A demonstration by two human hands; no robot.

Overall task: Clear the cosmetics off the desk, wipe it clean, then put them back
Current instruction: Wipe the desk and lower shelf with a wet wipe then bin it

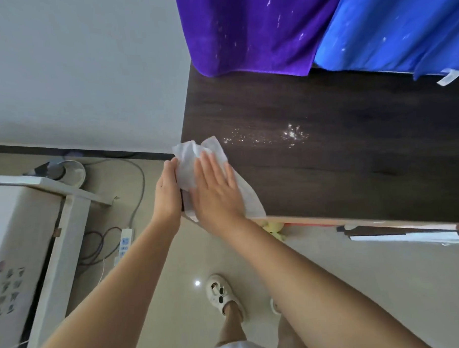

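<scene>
1. A white wipe (196,154) lies on the near left corner of the dark wooden desk (354,168). Part of it is bunched up and part lies flat along the front edge.
2. The right hand (218,192) is spread out flat on top of the wipe. Its fingers are straight and it presses the wipe down on the desk. It is not curled around anything.
3. The left hand (167,192) is at the left edge of the desk. It touches the bunched side of the wipe. I cannot tell if its fingers are pinching the wipe or just resting on it.
4. Just past the wipe there are shiny little wet spots (292,134) on the desk top.
5. At the back of the desk hang a purple cloth (256,30) and a blue cloth (401,27), side by side.
6. No cosmetics show on the desk top.
7. Down on the pale floor is a foot in a white shoe (220,292).
8. To the left is a white box-like machine (16,249). Near it, on the floor, are a power strip (125,243) and some cables (100,248).
9. A small yellow thing (274,228) peeks out under the front edge of the desk.
</scene>
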